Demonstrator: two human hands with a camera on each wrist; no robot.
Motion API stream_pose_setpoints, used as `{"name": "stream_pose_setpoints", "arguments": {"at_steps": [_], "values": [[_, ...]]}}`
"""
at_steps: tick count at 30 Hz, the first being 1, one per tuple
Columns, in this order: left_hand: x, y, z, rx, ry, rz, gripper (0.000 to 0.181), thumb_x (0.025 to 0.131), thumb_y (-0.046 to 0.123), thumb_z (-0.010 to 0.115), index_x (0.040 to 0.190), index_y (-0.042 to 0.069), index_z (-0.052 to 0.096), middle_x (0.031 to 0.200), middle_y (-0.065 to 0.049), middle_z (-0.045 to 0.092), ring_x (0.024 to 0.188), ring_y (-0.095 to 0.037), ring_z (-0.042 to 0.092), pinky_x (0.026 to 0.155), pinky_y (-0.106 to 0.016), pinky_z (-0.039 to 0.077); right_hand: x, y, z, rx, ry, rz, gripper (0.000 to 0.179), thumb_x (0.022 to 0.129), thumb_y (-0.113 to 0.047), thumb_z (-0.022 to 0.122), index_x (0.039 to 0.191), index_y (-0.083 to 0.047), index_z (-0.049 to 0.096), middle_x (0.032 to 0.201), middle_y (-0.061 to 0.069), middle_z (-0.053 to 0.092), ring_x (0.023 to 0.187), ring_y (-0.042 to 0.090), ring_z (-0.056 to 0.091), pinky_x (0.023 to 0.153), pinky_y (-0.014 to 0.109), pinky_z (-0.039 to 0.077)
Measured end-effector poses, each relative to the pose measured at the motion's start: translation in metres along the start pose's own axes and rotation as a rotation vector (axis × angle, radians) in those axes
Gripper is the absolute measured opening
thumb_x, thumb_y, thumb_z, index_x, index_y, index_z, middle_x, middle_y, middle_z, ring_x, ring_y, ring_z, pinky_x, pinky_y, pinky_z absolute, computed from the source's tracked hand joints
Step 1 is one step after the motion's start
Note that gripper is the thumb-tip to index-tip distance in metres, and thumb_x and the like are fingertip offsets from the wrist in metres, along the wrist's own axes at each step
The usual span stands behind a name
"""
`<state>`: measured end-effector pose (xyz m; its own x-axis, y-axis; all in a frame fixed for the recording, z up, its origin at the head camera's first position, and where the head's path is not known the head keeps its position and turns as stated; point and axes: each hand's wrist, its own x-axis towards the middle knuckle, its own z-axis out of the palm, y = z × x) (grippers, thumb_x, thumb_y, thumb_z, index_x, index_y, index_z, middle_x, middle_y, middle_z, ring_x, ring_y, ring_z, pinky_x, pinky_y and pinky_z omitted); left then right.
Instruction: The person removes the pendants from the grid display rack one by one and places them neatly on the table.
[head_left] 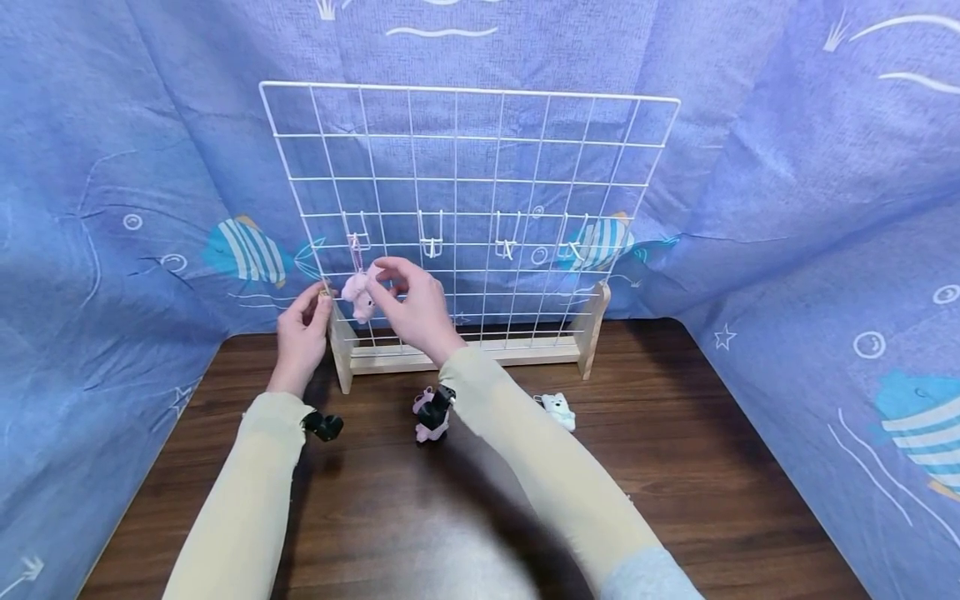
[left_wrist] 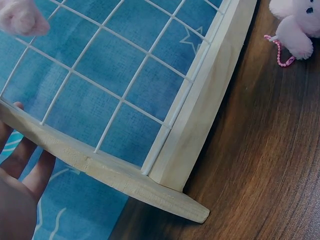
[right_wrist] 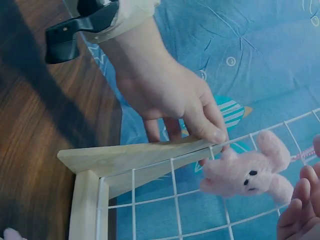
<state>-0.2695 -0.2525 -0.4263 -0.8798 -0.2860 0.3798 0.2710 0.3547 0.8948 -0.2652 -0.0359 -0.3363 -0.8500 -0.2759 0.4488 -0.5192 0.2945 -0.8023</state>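
A pink plush bunny keychain (right_wrist: 240, 172) hangs head-down by its pink bead chain from the leftmost hook of a white wire grid rack (head_left: 472, 179). My right hand (head_left: 416, 304) is at the bunny, thumb and fingertips pinching about its ear; the exact contact is partly hidden. My left hand (head_left: 302, 337) grips the rack's left wooden side post (right_wrist: 125, 157), with the thumb on one side and fingers on the other. In the left wrist view only part of the left hand (left_wrist: 22, 175) shows behind the wood.
Another pink plush keychain (head_left: 430, 423) lies on the dark wooden table (head_left: 360, 517), partly hidden by the right wrist camera. A white plush keychain (head_left: 558, 412) lies to its right. More hooks (head_left: 431, 247) sit along the grid. Blue fish-print cloth (head_left: 787, 208) surrounds the table.
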Motion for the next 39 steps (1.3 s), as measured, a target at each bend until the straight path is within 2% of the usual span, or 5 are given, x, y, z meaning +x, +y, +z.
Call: {"name": "stream_pose_setpoints", "arguments": {"at_steps": [5,16,21,26,39], "values": [[0.000,0.000,-0.001,-0.007,-0.003,-0.001,0.040,0.110,0.023,0.057,0.147,0.009,0.062,0.133,-0.024,0.069,0.100,0.001,0.060,0.081,-0.013,0.046,0.011,-0.009,0.002,-0.050,-0.013,0.013,0.035,0.102,-0.024,0.071,0.134,-0.010,0.071,0.092,0.001,0.074,0.079,0.018,0.064,0.066,0.021,0.048],[0.000,0.000,-0.001,-0.001,-0.013,0.016,0.041,0.111,0.022,0.056,0.148,0.006,0.060,0.133,-0.023,0.069,0.097,0.001,0.058,0.080,-0.013,0.044,0.020,-0.018,0.004,-0.066,-0.132,0.098,0.031,0.106,-0.025,0.066,0.133,-0.012,0.071,0.098,0.000,0.072,0.086,0.016,0.063,0.064,0.024,0.047],[-0.006,0.018,-0.001,-0.016,-0.011,0.031,0.040,0.110,0.014,0.055,0.146,-0.003,0.059,0.132,-0.031,0.066,0.095,0.002,0.058,0.079,-0.012,0.044,0.020,-0.020,0.006,-0.087,-0.096,0.087,0.023,0.105,-0.023,0.067,0.122,-0.012,0.076,0.094,-0.002,0.072,0.084,0.015,0.061,0.062,0.024,0.045],[-0.011,0.033,-0.002,-0.028,-0.023,0.033,0.039,0.110,0.010,0.054,0.144,-0.007,0.058,0.132,-0.035,0.064,0.096,0.002,0.061,0.080,-0.011,0.045,0.021,-0.022,0.007,-0.147,-0.052,0.057,0.015,0.103,-0.024,0.070,0.110,-0.014,0.079,0.094,-0.005,0.071,0.090,0.011,0.058,0.072,0.023,0.044],[0.000,0.001,0.001,-0.055,0.010,0.037,0.039,0.109,0.016,0.058,0.145,0.001,0.062,0.131,-0.028,0.068,0.101,-0.002,0.063,0.084,-0.012,0.046,0.020,-0.021,0.005,-0.249,-0.019,-0.015,0.012,0.100,-0.027,0.075,0.098,-0.016,0.079,0.117,0.001,0.073,0.117,0.014,0.063,0.099,0.027,0.046]]}}
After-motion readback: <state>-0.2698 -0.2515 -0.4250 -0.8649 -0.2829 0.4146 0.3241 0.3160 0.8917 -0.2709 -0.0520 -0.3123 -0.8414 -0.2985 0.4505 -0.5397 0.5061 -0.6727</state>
